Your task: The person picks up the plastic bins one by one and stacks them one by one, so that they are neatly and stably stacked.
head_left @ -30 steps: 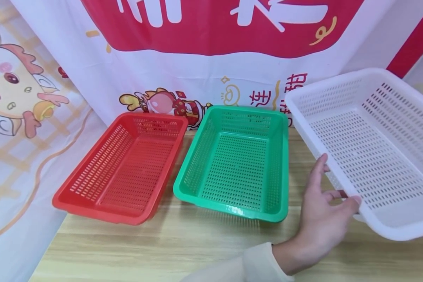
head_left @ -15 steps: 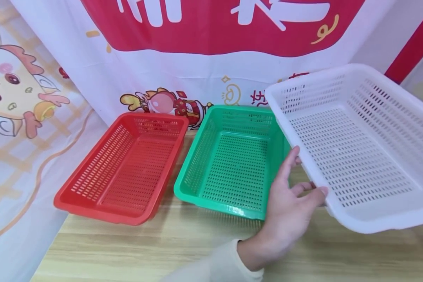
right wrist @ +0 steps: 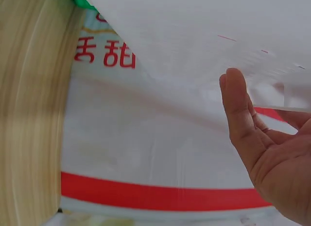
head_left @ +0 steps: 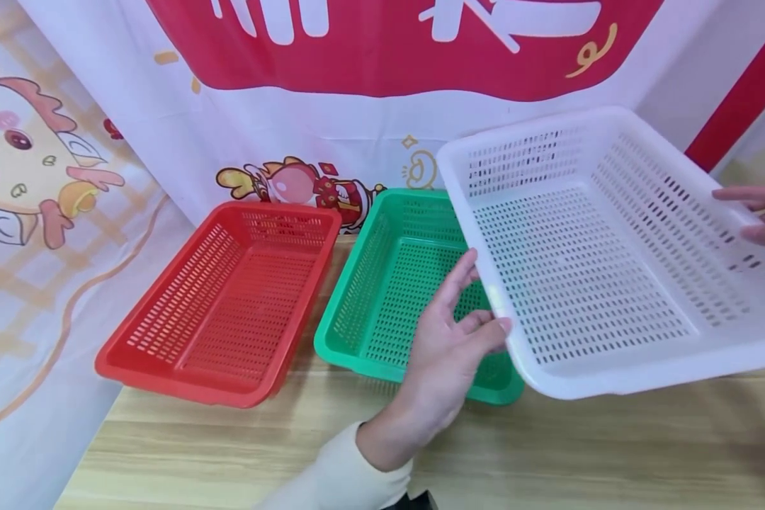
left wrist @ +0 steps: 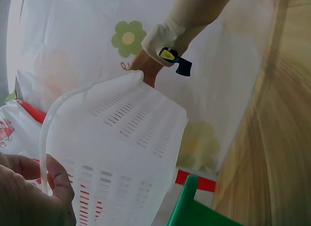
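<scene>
At the far left the red basket (head_left: 255, 304) stands on the wooden table (head_left: 242, 453), its long sides running back to front with the near end slanted out to the left, well apart from both my hands. Right of it is the green basket (head_left: 401, 290), its long axis closer to straight back and front. My left hand (head_left: 443, 354) comes next, seen over the green basket's near right part; whether it touches that basket I can't tell. With this hand I pinch the left rim of the white basket (head_left: 580, 276), thumb at the inner side and fingers against the outer wall. The white basket lies to the right of that grip, held up above the table, its left side covering part of the green basket in the head view and its long axis slanting from back left to near right, so the two axes don't line up. Of my hands, the left is plainly the nearer to the green basket. Furthest right, my right hand (right wrist: 282, 163) grips the white basket's opposite rim, fingers against the outer wall
</scene>
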The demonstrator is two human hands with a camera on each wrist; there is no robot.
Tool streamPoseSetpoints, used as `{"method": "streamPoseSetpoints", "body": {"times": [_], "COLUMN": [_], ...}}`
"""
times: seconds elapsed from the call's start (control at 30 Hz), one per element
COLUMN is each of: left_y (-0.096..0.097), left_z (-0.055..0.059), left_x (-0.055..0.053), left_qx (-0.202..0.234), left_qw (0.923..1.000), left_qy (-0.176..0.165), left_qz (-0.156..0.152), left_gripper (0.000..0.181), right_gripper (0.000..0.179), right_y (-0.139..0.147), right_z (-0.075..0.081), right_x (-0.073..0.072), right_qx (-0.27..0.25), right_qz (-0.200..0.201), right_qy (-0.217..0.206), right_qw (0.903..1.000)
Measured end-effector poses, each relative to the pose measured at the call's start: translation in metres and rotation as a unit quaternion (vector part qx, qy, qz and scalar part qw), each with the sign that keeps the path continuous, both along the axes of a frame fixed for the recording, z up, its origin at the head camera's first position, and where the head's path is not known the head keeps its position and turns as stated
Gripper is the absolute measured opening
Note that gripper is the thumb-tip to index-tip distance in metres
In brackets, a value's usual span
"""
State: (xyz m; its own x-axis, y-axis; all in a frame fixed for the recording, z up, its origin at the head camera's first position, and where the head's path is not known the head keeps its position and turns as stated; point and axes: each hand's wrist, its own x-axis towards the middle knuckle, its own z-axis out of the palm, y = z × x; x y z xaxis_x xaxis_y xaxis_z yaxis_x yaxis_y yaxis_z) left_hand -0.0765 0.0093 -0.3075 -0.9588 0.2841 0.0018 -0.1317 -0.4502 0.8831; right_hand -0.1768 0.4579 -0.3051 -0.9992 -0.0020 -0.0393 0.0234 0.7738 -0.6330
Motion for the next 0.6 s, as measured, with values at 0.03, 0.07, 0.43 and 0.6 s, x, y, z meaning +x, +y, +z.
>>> {"method": "streamPoseSetpoints", "body": {"times": [0.03, 0.07, 0.43, 0.6], "left_y": [-0.005, -0.01, -0.06, -0.081], "left_z": [0.0, 0.001, 0.008, 0.009], "left_x": [-0.001, -0.003, -0.014, -0.018], "left_qx": [-0.003, -0.006, -0.068, -0.093], "left_qw": [1.0, 1.0, 0.9975, 0.9952], "left_qy": [0.001, 0.003, 0.01, 0.016], "left_qz": [0.001, 0.003, 0.02, 0.027], "left_gripper": [0.085, 0.084, 0.079, 0.079], "right_gripper": [0.059, 0.058, 0.05, 0.048], "right_y": [-0.011, -0.021, -0.113, -0.136], "right_z": [0.002, 0.004, 0.028, 0.026], "right_x": [0.002, 0.006, 0.028, 0.031], "right_qx": [-0.011, -0.014, -0.068, -0.074], "right_qz": [-0.001, -0.007, -0.008, -0.005], "right_qy": [0.003, 0.005, 0.03, 0.051], "right_qw": [0.9999, 0.9999, 0.9972, 0.996]}}
